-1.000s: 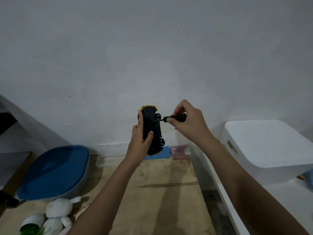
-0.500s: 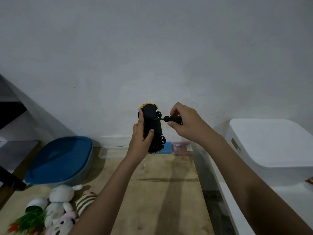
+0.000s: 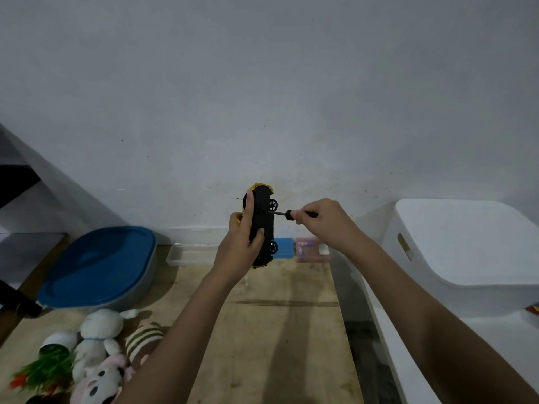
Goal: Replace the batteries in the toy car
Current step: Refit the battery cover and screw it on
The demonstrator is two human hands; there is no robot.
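Barely anything has shifted since half a second ago: both hands and the toy car (image 3: 262, 225) sit a shade lower against the white wall (image 3: 262, 97), and both grips are unchanged. At far left, one grey tub with a blue lid (image 3: 99, 263) rests on the wooden worktop (image 3: 277, 330). In front of it lie one tipped white pot (image 3: 59, 339) with green plastic leaves and three plush toys: a white plush (image 3: 99, 328), a striped plush (image 3: 144, 341) and a pink-and-white plush (image 3: 97, 383). One clear plastic box (image 3: 189, 255) stands against the wall.

The left hand (image 3: 237, 252) holds the single toy car up in the air, clear of the worktop. The car stands on end, its black underside toward the camera, with yellow trim at top and bottom. The fingers are clamped on the body, thumb across the underside and forefinger up the left edge. Two wheels show plainly on the car's right side, an upper wheel (image 3: 272, 204) and a lower wheel (image 3: 273, 246).

One screwdriver (image 3: 288, 214) lies level, its tip touching the underside just below the upper wheel. The right hand (image 3: 320, 221) has its fingers closed around the black handle. Behind the car, at the wall, one blue box (image 3: 284, 247) and one pink box (image 3: 310, 249) sit side by side. At far right stands one lidded white bin (image 3: 466, 249).
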